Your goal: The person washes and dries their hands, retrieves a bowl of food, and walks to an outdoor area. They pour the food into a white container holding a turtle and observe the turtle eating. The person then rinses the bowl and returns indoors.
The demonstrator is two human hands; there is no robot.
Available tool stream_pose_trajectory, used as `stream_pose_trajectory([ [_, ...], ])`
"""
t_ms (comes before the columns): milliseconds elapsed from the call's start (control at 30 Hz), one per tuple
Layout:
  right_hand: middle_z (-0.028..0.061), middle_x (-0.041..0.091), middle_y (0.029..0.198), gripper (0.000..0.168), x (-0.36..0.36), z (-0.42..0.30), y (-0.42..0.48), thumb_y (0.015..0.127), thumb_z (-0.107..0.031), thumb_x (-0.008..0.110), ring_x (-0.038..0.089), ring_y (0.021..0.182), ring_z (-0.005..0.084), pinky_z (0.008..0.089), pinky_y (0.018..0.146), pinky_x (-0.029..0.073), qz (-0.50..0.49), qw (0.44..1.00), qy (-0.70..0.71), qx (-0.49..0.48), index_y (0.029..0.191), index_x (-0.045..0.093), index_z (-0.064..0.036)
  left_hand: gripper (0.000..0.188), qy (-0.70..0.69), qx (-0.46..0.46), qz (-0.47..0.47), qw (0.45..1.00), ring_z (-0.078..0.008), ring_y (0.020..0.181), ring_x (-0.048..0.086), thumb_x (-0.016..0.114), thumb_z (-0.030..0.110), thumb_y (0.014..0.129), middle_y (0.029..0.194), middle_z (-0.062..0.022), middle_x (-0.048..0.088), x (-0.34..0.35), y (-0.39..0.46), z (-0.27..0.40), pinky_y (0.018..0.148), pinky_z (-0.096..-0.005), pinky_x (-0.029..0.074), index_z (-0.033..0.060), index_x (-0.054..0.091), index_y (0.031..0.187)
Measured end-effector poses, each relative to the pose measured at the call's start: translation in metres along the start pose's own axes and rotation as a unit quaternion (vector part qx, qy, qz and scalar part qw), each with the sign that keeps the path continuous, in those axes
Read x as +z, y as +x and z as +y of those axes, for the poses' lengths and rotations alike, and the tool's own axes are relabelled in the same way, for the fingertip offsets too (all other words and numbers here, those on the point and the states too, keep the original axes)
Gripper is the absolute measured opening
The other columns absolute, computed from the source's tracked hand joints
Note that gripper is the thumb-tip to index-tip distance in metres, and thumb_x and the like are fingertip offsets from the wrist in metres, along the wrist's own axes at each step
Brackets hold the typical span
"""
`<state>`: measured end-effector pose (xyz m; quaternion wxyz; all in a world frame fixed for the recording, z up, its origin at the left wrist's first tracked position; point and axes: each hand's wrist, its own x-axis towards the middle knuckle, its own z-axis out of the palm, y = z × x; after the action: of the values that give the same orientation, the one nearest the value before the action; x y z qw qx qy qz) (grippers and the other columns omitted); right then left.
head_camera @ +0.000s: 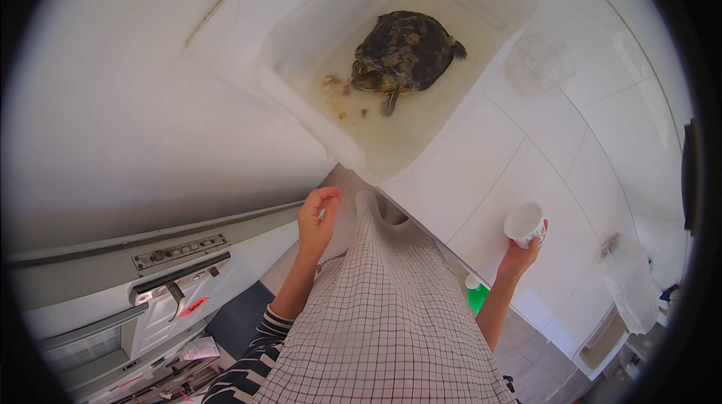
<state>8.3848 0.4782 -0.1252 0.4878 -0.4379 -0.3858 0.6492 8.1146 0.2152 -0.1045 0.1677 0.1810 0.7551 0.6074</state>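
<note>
My right hand is closed around a white paper cup with a printed side, held over the tiled counter. Nothing shows inside the cup. My left hand is raised in front of my checked apron, near the counter's corner, with thumb and fingertips brought close together; whether something small is between them cannot be told. Beyond both hands, a red-eared slider turtle sits in a white basin of shallow, yellowish water. Brown bits lie in the water by its head.
A crumpled clear plastic bag lies right of the basin. Another plastic bag hangs at the counter's right end above a white container. A green object shows beside my right forearm. At lower left is a white door with a handle.
</note>
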Motion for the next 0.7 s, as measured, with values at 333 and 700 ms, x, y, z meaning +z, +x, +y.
stream_pose_trajectory([
  [333, 0.0113, 0.038, 0.125, 0.073, 0.002, 0.000, -0.003, 0.078, -0.040, 0.058, 0.041, 0.113, 0.0254, 0.0401, 0.089, 0.037, -0.006, 1.000, 0.014, -0.010, 0.134, 0.023, -0.007, 0.012, 0.053, 0.017, 0.003, 0.998, -0.0140, 0.081, 0.057, 0.052, 0.002, 0.081, 0.087, -0.0079, 0.059, 0.004, 0.001, 0.011, 0.074, -0.0242, 0.045, -0.0011, 0.058, 0.091],
  [700, 0.0096, 0.040, 0.123, 0.075, 0.007, -0.005, -0.004, 0.076, -0.041, 0.060, 0.042, 0.112, 0.0233, 0.0383, 0.088, 0.038, -0.004, 1.000, 0.016, -0.007, 0.134, 0.024, -0.009, 0.012, 0.092, 0.036, -0.013, 0.995, -0.0155, 0.080, 0.058, 0.052, 0.002, 0.081, 0.086, -0.0088, 0.060, 0.004, 0.001, 0.013, 0.074, -0.0250, 0.044, -0.0009, 0.058, 0.091],
])
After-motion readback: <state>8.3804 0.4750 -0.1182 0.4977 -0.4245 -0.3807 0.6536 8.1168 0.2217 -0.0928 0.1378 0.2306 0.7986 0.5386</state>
